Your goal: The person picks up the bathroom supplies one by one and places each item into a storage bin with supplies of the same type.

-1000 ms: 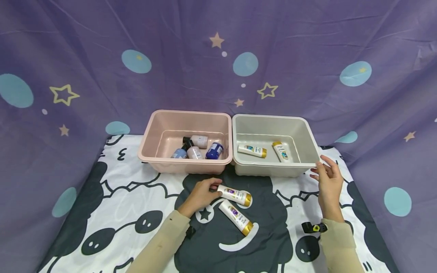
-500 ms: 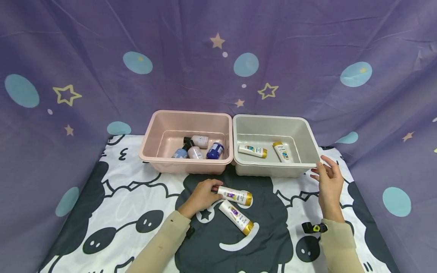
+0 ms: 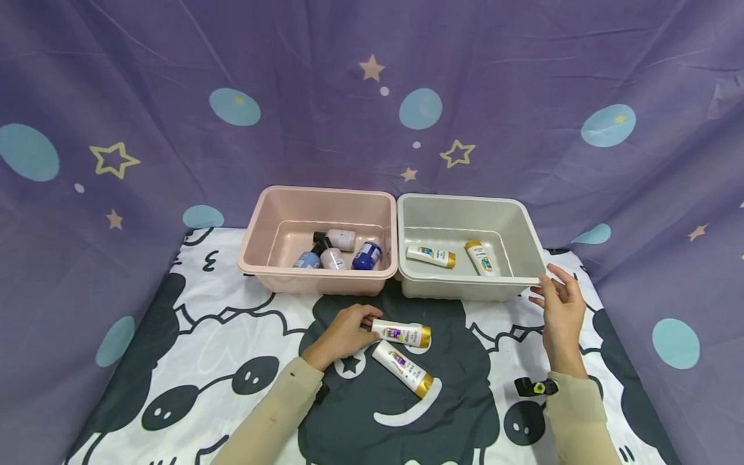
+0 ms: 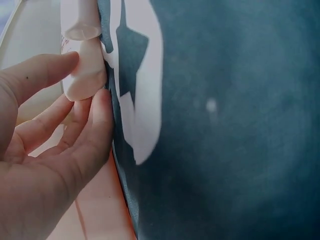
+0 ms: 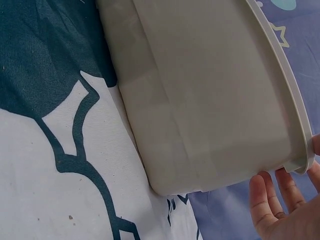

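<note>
Two white tubes with gold caps lie on the dark patch of the cloth, in front of the bins. My left hand (image 3: 347, 334) holds the flat end of the upper tube (image 3: 401, 333); in the left wrist view its thumb is on the tube (image 4: 86, 75) and the fingers come round the end. Close below lies the lower tube (image 3: 402, 369), angled toward me. At the front right corner of the pale grey bin (image 3: 465, 290), my right hand (image 3: 560, 310) grips the rim, thumb on top and fingers underneath. Inside that bin are a white tube (image 3: 429, 256) and another tube (image 3: 479, 258).
Left of the grey bin, almost against it, stands a pink bin (image 3: 316, 282). It holds a dark blue bottle (image 3: 366, 256) and several paler bottles. A sheep-patterned cloth (image 3: 215, 361) covers the table, and a purple curtain (image 3: 314, 129) hangs behind the bins.
The upper tube has turned slightly in my left hand and now lies more level across the view. My right hand keeps its place on the grey bin's corner.
</note>
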`<state>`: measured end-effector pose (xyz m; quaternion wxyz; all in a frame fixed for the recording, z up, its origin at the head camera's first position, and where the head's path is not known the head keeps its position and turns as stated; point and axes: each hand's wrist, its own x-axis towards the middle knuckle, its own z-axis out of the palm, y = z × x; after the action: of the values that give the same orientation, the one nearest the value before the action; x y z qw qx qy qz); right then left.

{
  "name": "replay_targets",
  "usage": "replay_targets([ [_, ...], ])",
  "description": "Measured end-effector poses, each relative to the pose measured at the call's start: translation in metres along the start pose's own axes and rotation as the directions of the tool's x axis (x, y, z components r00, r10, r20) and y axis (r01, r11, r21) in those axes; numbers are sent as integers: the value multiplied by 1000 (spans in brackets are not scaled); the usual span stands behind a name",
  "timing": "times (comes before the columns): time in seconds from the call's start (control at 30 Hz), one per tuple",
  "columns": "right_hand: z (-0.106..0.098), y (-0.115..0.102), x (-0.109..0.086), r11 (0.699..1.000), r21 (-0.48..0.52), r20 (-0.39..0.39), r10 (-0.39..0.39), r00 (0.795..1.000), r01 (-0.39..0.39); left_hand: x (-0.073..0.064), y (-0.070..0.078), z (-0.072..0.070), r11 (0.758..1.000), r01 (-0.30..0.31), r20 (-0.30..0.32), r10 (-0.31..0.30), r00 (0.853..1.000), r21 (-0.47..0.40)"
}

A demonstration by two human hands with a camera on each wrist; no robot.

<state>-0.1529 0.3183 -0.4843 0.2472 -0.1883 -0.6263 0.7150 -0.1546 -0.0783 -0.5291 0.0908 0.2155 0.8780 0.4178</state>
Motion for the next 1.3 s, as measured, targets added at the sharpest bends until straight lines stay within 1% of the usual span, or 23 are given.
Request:
replay_targets([
  [0.2, 0, -1, 1, 1000, 1, 7, -7, 1000, 7, 0, 0, -2, 999, 19, 29, -18, 999, -44],
  [0.37, 0, 0, 0, 1000, 3, 6, -6, 1000, 6, -1, 0, -2, 996, 35, 38, -32, 999, -76],
  [0.43, 0, 0, 0, 1000, 0, 5, -6, 1000, 6, 0, 0, -2, 993, 50, 45, -45, 998, -111],
  [0.53, -1, 0, 0, 1000, -4, 3, -5, 1000, 5, 1, -2, -2, 979, 78, 48, -71, 996, -188],
  [0.6, -1, 0, 0, 1000, -3, 2, -3, 1000, 3, 1, -2, -2, 966, 106, 41, -99, 994, -234],
  [0.67, -1, 0, -1, 1000, -5, 2, -3, 1000, 3, 1, -1, -3, 955, 126, 26, -124, 992, -269],
  [0.83, 0, 0, -1, 1000, -11, 2, -1, 1000, 1, 0, 7, -5, 929, 170, -7, -182, 983, -329],
  [0.93, 0, -1, -1, 1000, -9, 1, 1, 1000, -1, -1, 12, -6, 909, 186, -13, -205, 979, -374],
  [1.0, 0, -1, 0, 1000, -10, 0, 1, 1000, -1, -1, 15, -7, 889, 189, -10, -212, 977, -417],
  [1.03, 0, -1, 0, 1000, -11, -1, -1, 1000, 1, -1, 16, -7, 875, 190, -4, -214, 977, -445],
  [1.13, 0, 0, 0, 1000, -9, 0, -2, 1000, 2, -1, 20, -7, 821, 187, 21, -209, 978, -540],
  [1.23, 0, 0, 0, 1000, -6, 3, -2, 1000, 2, -2, 26, -8, 772, 184, 47, -196, 980, -609],
  [1.3, -1, 1, 0, 1000, -1, 6, -6, 1000, 6, -2, 31, -10, 754, 170, 55, -176, 983, -634],
])
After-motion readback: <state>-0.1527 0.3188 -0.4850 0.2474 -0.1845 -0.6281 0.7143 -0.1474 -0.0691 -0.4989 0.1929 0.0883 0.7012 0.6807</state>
